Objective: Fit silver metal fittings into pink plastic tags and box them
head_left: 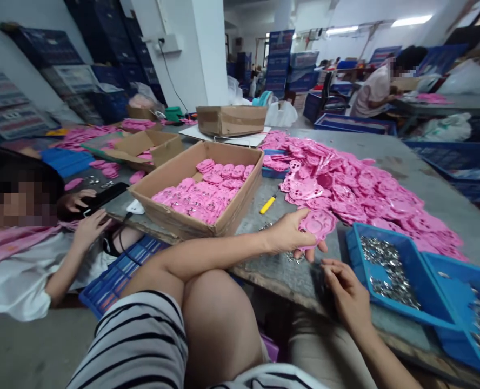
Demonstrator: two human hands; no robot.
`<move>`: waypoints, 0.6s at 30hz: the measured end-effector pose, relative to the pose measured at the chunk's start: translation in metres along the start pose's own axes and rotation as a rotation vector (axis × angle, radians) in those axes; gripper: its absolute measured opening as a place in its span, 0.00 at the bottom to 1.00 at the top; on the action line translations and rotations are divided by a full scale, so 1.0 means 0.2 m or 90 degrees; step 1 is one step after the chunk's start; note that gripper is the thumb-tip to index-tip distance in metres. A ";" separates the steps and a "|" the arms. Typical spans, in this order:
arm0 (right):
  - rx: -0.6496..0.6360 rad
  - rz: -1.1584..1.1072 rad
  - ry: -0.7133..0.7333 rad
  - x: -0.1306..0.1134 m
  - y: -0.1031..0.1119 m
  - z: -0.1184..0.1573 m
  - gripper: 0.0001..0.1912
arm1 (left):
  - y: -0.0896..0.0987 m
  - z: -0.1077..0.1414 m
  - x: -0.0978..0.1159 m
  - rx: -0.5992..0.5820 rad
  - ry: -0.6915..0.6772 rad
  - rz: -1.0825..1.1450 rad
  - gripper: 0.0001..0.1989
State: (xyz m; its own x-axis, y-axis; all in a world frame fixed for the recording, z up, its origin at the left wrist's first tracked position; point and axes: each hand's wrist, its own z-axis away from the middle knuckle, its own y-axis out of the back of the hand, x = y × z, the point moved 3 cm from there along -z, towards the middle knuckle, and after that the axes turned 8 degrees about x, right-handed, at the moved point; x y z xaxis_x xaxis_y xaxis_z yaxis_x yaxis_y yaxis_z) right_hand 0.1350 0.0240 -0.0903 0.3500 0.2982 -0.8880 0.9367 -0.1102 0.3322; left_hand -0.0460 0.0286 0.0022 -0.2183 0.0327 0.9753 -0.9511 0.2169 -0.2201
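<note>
My left hand (287, 233) grips a flat pink plastic piece (318, 226) with a scalloped edge and a round ring in its middle, held above the table's front edge. Just right of it and lower, my right hand (348, 294) has its thumb and fingertips pressed together; whatever may be between them is too small to make out. Beside that hand stands a blue bin (390, 273) with many small shiny metal parts. A few loose metal parts (294, 257) lie on the table under my left hand. Behind the piece spreads a large heap of similar pink pieces (353, 183).
A cardboard box (232, 213) of pink pieces with metal parts stands left of my hands. Between box and heap lies a yellow-handled tool (268, 205). A second blue bin (462, 286) is at far right. On the left, another person (25, 259) holds a dark phone (106, 198).
</note>
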 end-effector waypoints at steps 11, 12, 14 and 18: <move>-0.088 0.063 0.020 0.08 0.01 -0.01 0.22 | 0.57 -0.21 0.65 0.409 -0.152 -0.124 0.24; -0.090 0.066 0.031 0.08 0.01 -0.01 0.22 | 0.69 -0.23 0.69 0.505 -0.109 -0.158 0.22; -0.095 0.068 0.052 0.09 0.01 -0.01 0.22 | 0.93 -0.25 0.72 0.613 -0.046 -0.187 0.24; -0.132 0.077 0.090 0.16 0.02 0.01 0.19 | 1.30 -0.25 0.64 0.728 0.081 -0.252 0.21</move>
State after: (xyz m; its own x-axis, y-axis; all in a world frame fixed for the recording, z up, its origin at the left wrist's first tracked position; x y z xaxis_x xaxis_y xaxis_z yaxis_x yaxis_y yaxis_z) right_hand 0.1504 0.0318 -0.1170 0.4420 0.4255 -0.7897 0.8629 0.0389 0.5039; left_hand -0.3095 0.1382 0.0709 0.0926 0.2684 0.9588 -0.6046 -0.7499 0.2684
